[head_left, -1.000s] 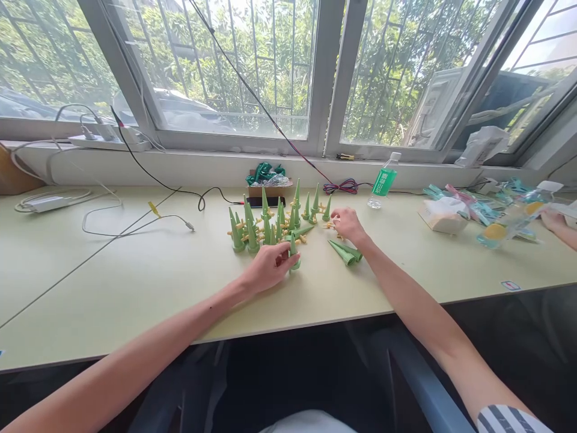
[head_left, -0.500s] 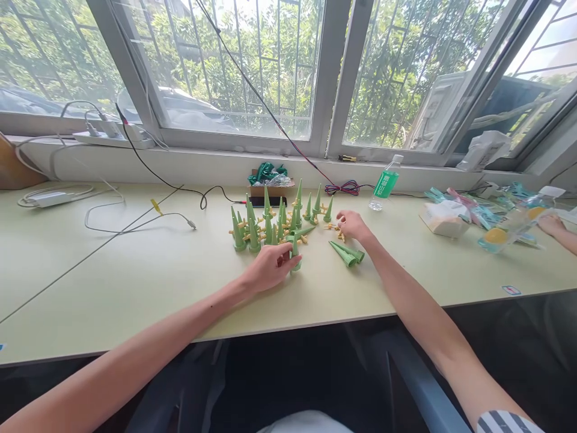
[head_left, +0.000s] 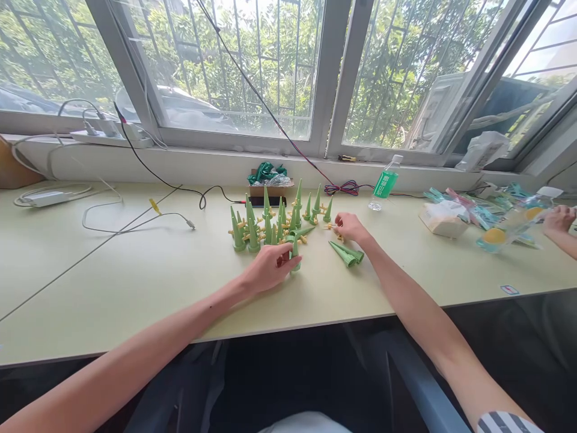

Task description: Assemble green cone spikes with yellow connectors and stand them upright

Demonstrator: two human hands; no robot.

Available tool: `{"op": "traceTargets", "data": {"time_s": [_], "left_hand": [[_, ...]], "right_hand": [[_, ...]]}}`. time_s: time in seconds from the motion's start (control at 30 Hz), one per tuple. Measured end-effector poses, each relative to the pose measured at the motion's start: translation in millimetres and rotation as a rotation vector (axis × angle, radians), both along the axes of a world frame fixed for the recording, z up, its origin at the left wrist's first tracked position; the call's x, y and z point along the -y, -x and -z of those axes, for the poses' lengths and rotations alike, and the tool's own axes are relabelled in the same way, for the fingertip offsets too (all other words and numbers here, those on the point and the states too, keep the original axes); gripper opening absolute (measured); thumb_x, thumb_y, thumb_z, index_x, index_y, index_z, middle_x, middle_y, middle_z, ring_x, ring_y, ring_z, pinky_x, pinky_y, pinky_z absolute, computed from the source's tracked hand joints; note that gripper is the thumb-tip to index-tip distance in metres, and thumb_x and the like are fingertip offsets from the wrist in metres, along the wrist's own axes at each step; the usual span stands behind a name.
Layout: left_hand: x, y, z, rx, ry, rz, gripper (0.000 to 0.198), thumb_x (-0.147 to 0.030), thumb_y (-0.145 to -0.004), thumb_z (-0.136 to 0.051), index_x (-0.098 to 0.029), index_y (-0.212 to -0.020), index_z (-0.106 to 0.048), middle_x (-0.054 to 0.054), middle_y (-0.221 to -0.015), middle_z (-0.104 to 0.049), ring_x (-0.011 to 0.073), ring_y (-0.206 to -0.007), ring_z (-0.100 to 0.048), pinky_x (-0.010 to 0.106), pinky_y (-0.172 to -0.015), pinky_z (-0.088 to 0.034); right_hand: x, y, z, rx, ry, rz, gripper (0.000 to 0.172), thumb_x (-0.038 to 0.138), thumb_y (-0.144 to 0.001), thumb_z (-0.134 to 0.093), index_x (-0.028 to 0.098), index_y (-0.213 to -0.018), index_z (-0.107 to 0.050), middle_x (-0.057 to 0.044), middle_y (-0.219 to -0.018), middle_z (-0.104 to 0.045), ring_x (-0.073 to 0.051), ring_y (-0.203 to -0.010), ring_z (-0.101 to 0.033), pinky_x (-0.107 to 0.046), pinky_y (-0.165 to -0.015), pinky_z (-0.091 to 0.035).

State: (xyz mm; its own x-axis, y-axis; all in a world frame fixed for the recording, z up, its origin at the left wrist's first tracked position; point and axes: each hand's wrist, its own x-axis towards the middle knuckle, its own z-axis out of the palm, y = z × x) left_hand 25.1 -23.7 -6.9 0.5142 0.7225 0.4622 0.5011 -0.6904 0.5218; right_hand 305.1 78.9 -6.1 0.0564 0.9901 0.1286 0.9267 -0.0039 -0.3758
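My left hand (head_left: 271, 266) is closed around an upright green plastic cone (head_left: 295, 255) near the front of the group. Behind it stand several more green cones (head_left: 253, 237) with small yellow pegs (head_left: 303, 239) among them. One cone lies on its side there. My right hand (head_left: 351, 227) is over a few loose yellow pieces (head_left: 341, 238), fingertips bent down and pinched together. Whether a piece is between those fingertips is too small to make out. Just in front of that hand, a few green cones (head_left: 347, 254) lie flat on the table.
Behind the cones are a dark phone (head_left: 268, 201) and a small box with green wrapping (head_left: 269, 174). A water bottle (head_left: 384, 183) stands at the back. To the right are a tissue pack (head_left: 444, 219), plastic packaging and another person's hand (head_left: 559, 219). A cable (head_left: 135, 225) lies left.
My right hand has shifted slightly left over the yellow pieces, its fingers drawn closer together. My left hand stays on its cone. The other person's hand at far right has moved a little.
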Motion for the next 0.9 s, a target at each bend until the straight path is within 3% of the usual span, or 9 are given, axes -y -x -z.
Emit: {"op": "traceTargets", "data": {"time_s": [0.43, 0.9], "left_hand": [[0.2, 0.1, 0.1, 0.040, 0.018, 0.015, 0.038, -0.032, -0.091, -0.054, -0.019, -0.065, -0.030, -0.007, -0.053, -0.030, 0.0078, -0.050, -0.022, 0.023, -0.049, -0.022], [1.4, -0.4, -2.5, 0.040, 0.028, 0.019, 0.038, -0.032, -0.092, -0.053, -0.019, -0.065, -0.030, -0.007, -0.051, -0.033, 0.0074, -0.048, -0.026, 0.022, -0.049, -0.023]], "right_hand": [[1.7, 2.1, -1.9, 0.021, -0.023, 0.003, 0.020, 0.013, -0.086, -0.059, 0.013, -0.105, -0.066, -0.012, -0.105, -0.070, -0.018, -0.096, -0.064, -0.024, -0.079, -0.046], [-5.7, -2.2, 0.0, 0.052, -0.081, 0.055, 0.020, 0.010, -0.090, -0.051, 0.013, -0.097, -0.071, -0.012, -0.099, -0.072, -0.018, -0.091, -0.065, -0.022, -0.078, -0.044]]}}
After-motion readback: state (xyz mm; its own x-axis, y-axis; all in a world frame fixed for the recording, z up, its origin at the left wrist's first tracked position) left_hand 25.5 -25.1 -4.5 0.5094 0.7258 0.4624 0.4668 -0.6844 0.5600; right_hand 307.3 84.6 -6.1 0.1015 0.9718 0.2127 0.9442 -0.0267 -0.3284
